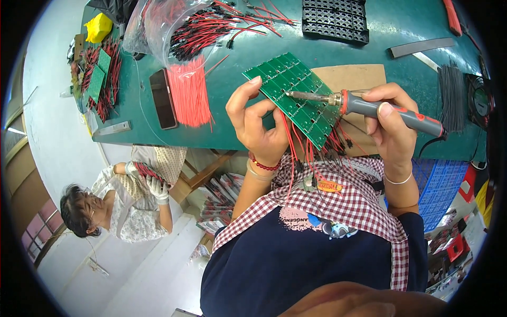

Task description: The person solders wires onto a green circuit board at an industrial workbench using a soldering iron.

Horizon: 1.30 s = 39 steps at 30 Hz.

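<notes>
My left hand [259, 124] grips a green circuit board panel [282, 71] by its left edge, with the panel tilted above the front of the table. Red and black wires [338, 142] hang from the panel's underside toward my checked apron. In my right hand [393, 119] is a soldering iron [391, 112] with a grey and red handle, its fingers closed around the grip. The iron's tip reaches the middle of the panel's face; whether it touches a pad I cannot tell. A brown cardboard sheet [364, 76] lies under the panel.
On the green table [253, 45] lie a phone [163, 99], a bundle of red wires [190, 95], a plastic bag of wires [177, 31] and a black holed tray [335, 18]. Black tubing [450, 98] and a fan [479, 100] are at right. Another person [132, 201] works at left.
</notes>
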### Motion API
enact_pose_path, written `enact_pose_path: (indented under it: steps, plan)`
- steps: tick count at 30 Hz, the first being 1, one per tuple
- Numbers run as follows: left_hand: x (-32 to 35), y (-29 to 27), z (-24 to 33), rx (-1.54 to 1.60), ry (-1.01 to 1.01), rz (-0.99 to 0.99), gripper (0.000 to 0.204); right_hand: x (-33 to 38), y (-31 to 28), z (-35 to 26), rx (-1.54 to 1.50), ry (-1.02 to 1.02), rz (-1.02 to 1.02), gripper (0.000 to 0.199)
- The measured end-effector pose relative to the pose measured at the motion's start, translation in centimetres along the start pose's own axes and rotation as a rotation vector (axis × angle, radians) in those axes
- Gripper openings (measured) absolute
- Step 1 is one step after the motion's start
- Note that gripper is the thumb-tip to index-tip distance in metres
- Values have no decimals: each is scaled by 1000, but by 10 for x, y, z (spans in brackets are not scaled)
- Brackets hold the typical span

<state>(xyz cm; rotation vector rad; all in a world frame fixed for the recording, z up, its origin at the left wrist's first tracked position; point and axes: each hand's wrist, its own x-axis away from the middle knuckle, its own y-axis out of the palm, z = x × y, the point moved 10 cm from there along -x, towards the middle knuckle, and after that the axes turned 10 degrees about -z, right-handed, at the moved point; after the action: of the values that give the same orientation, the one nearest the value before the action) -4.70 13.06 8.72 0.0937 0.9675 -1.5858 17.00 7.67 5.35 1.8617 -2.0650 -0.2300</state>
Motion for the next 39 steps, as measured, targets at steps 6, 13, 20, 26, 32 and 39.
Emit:
enact_pose_path:
  steps: [6,13,20,26,32,39]
  plan:
    - [2,1,0,3,-7,7,19,-2,4,1,-14,22,-2,26]
    - [6,0,-2,12,-16,3,18,-1,9,-6,75,74,20,25]
    - [12,0,-2,-13,-16,-8,19,19,23,-17,235,66,1,17]
    - [14,0,-3,-15,-18,-5,19,38,41,-42,538,-222,-82,24]
    - [15,0,-4,-19,-13,4,19,38,24,-36,507,-120,46,21]
    - [17,-1,-6,-19,-31,15,20,22,33,-32,518,-160,-58,17]
